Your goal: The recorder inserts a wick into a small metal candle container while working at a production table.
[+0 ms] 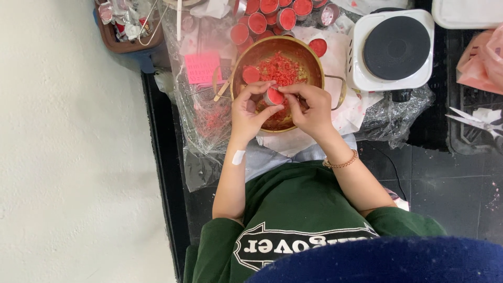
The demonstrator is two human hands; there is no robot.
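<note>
Head view, looking straight down: both hands meet over a brass-coloured pot (314, 55) full of red shavings (280, 68). Between them sits a small round tin (273, 97), silver wall with red fill, held above the near half of the pot.

Left hand (245, 112): fingers curled in, thumb and forefinger pinched on the tin's left side. Right hand (310, 109): fingers bent, tips on the tin's right and top edge; whether they grip or only pick at the fill cannot be told. Both hands closed around it, neither open.

Key relation: tin lies right at the fingertips of both hands, dead centre between them, open red face tipped up and slightly toward the camera. Round, so no real long axis. Both hands equally near; the left seems to carry it.

Around:
- one loose red disc (250, 74) lies inside the pot, far left.
- a cluster of filled red tins (272, 15) sits beyond the pot.
- white electric hotplate (393, 50) to the right, apart from the pot.
- pink paper note (201, 67) left of the pot on crinkled clear plastic sheet (204, 120).
- bead bracelet (340, 161) on right wrist, white plaster (238, 156) on left forearm.
</note>
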